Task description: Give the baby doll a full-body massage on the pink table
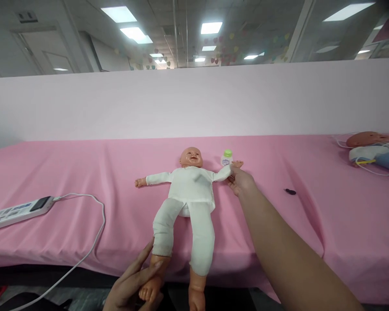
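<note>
A baby doll (pixel 191 185) in a white top and white leggings lies on its back on the pink-covered table, its feet over the front edge. My left hand (pixel 132 280) is closed round the lower leg and ankle on the left of the view, thumb across the front and some fingers hidden beneath. At the doll's outstretched arm on the right, my right hand (pixel 241 179) grips the sleeve near the wrist. Just behind that arm stands a small white bottle with a green cap (pixel 227 157).
A white power strip (pixel 22 211) with a cable (pixel 100 229) lies at the left. Another doll (pixel 369 144) lies at the far right with tubing around it. A small black object (pixel 290 191) rests on the pink cloth (pixel 266 216). Behind rises a white partition (pixel 194 103).
</note>
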Demonstrator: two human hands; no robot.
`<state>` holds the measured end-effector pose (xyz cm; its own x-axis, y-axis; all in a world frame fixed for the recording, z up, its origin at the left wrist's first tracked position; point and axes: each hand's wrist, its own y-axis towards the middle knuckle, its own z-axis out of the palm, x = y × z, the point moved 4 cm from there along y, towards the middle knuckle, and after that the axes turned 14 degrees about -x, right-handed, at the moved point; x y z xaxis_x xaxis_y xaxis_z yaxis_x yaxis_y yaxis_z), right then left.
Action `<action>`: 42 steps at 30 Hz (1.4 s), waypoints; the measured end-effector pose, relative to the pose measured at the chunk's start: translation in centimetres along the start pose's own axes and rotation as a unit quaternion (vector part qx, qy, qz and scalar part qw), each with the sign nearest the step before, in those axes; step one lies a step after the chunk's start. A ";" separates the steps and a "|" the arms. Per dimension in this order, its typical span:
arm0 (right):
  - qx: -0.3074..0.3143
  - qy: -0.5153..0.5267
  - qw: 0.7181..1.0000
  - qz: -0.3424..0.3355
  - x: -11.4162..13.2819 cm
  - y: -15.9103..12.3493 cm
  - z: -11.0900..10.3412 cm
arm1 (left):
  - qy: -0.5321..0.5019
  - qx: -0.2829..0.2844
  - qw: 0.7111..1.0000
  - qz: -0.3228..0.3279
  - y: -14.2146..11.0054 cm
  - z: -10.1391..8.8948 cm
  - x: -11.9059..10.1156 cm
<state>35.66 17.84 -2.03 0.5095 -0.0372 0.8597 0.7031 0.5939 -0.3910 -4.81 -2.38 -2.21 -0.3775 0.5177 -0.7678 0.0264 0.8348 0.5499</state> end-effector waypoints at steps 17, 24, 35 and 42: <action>0.213 -0.373 0.647 -0.630 -1.7 -11.1 4.5 | -0.148 0.034 0.987 -0.047 10.3 5.6 -3.2; 0.207 -0.357 0.675 -0.612 -1.4 -10.9 4.4 | -0.182 0.009 0.976 -0.120 11.5 6.8 -1.7; -0.009 -0.286 0.892 -0.350 1.0 -1.7 0.9 | -0.130 -0.019 0.986 -0.101 6.6 2.4 -0.8; -0.087 -0.310 0.917 -0.236 0.4 2.2 -0.7 | -0.083 0.012 0.992 -0.093 1.9 -0.4 0.6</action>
<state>37.75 18.58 -2.81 -0.2146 0.2384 0.9472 0.8682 0.4908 0.0731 -5.31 -0.54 -1.50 -0.2213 0.3761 -0.8998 -0.0067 0.9220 0.3870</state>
